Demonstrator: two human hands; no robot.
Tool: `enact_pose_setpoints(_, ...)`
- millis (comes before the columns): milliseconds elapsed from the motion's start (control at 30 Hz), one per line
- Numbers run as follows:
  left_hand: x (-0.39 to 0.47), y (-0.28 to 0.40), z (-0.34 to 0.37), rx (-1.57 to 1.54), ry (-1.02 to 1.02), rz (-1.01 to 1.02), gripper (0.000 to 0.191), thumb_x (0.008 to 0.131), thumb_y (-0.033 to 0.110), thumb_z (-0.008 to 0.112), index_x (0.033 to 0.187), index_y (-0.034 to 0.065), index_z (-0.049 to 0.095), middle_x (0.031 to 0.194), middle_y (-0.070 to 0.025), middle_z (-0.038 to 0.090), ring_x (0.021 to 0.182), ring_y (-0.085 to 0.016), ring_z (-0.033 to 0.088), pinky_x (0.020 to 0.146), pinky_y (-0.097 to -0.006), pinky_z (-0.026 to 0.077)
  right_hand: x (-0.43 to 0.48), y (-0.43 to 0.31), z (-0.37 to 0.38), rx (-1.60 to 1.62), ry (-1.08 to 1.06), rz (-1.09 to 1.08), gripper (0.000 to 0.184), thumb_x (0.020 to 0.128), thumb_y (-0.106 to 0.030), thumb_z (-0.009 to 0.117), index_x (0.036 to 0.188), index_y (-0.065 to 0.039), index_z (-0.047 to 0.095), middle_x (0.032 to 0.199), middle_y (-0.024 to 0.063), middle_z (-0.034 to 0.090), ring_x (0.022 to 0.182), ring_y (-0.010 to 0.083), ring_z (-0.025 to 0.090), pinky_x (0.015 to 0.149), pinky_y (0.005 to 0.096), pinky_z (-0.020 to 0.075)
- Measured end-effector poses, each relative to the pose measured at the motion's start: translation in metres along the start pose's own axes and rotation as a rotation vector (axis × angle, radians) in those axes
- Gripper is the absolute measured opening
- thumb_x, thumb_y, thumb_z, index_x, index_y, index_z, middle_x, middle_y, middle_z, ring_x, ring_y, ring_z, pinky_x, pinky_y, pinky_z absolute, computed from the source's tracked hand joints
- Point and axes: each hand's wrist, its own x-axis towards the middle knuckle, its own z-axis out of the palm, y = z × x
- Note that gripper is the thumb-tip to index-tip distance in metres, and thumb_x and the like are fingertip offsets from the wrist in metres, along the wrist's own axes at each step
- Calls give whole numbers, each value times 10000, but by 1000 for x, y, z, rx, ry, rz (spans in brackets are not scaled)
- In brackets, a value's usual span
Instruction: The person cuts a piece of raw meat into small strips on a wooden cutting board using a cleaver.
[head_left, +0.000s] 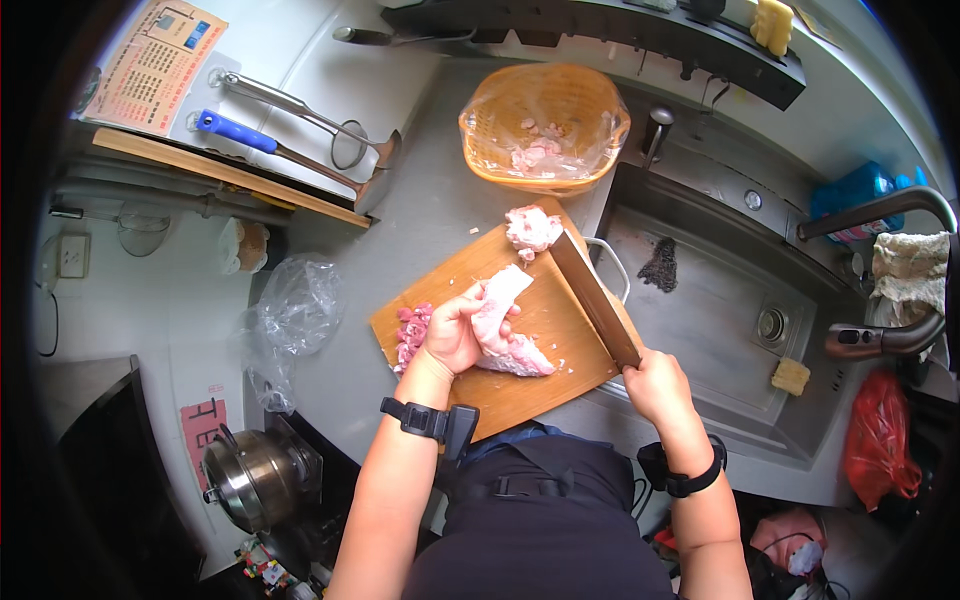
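Observation:
My left hand (456, 330) grips a long strip of pale, fatty raw meat (491, 319), one end raised over the wooden cutting board (540, 330) and the other lying on it. A cleaver (596, 296) is in my right hand (661, 390), held by the handle; its blade lies along the board's right side, apart from the strip. Fatty trimmings (531, 231) are heaped at the board's far corner, beside the blade's tip. Diced red meat (412, 334) sits at the left edge, partly hidden behind my left hand. Small scraps dot the wood.
An orange plastic basket (480, 169) lined with clear film holds more pale pieces behind the board. To the right is a steel sink (705, 352) with a faucet (885, 337) and a sponge (791, 376). A clear plastic bag (300, 304) lies left; ladles hang beyond it.

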Motion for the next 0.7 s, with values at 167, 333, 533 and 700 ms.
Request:
enact_pose_setpoints(167,-13,-10,-10,-171,-46,-28,562,865,284,601,1337,45,412,1112,-152,576,716,-210,529,573,-331,470,1,1,3,15,12,-11,288,789,-148,524,1024,-77,675,868,238,657,869,416,630,796,474,503)
enact_pose_setpoints(333,-26,-9,-18,19,120,51,536,829,100,606,1328,32,421,1096,-125,574,845,-229,590,633,-345,516,-3,-10,2,-123,37,-53,278,774,-121,507,986,-57,676,846,242,655,847,419,632,784,482,505)
enact_pose_setpoints(533,-27,12,-16,359,135,112,505,803,56,614,1283,-3,468,1104,-102,574,942,-211,602,851,-350,500,-6,-13,2,-186,53,-62,281,778,-120,505,996,-71,676,832,238,656,838,421,633,782,486,506)
enact_pose_setpoints(700,-20,17,-45,1521,503,359,489,798,109,626,1268,37,512,1145,-149,583,1109,-264,547,962,-388,423,-6,-18,3,-190,41,-71,280,788,-125,506,1007,-77,674,838,241,654,846,421,631,785,486,506)
